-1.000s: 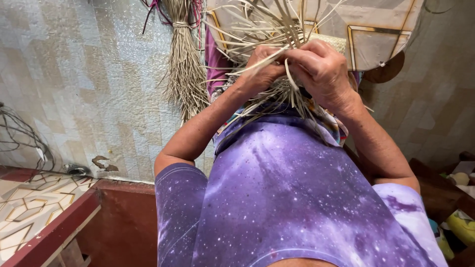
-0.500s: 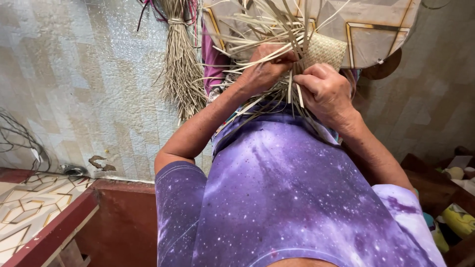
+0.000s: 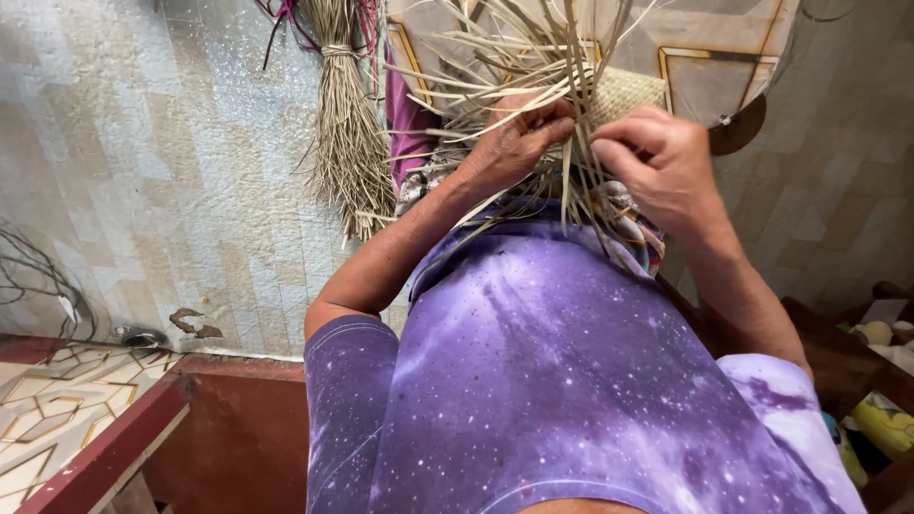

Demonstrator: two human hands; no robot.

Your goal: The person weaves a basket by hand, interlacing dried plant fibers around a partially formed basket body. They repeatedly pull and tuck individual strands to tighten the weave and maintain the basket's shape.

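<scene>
In front of my purple shirt I hold a half-woven piece of pale straw (image 3: 624,93) with many loose strips (image 3: 495,57) sticking out in all directions. My left hand (image 3: 514,143) grips a bunch of strips at the left of the weave, fingers closed on them. My right hand (image 3: 662,167) pinches thin strips at the weave's lower edge, just right of the left hand. The finished woven patch shows between and above the two hands.
A tied bundle of dry straw (image 3: 347,124) lies on the tiled floor (image 3: 143,162) to the left, with pink strands near its top. A red-brown ledge (image 3: 105,447) is at lower left. Small objects sit in a box at lower right (image 3: 881,419).
My hands have shifted slightly apart. The right hand moved down and right off the weave's centre, and the left hand now clamps the strips by itself.
</scene>
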